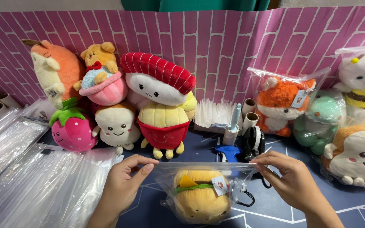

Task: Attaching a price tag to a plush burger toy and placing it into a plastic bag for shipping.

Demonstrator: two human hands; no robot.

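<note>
Head view: burger plush [200,195] already inside clear zip bag [165,177], sitting low centre on dark blue table [275,207]. We've got left hand [121,183] pinching left end of bag's top edge, right hand [290,179] pinching right end, fingers narrow on strip. Looks like sealing stage; can't tell if zip is closed. Bagged plushies [286,105] stacked right, unbagged ones [159,99] at back, spare bags [34,185] left. Bottom of burger cut off by frame, tag print too small to read.

Dark blue table [275,207]: plush toys [157,105], clear bags [34,185], lint roller [232,126].
</note>
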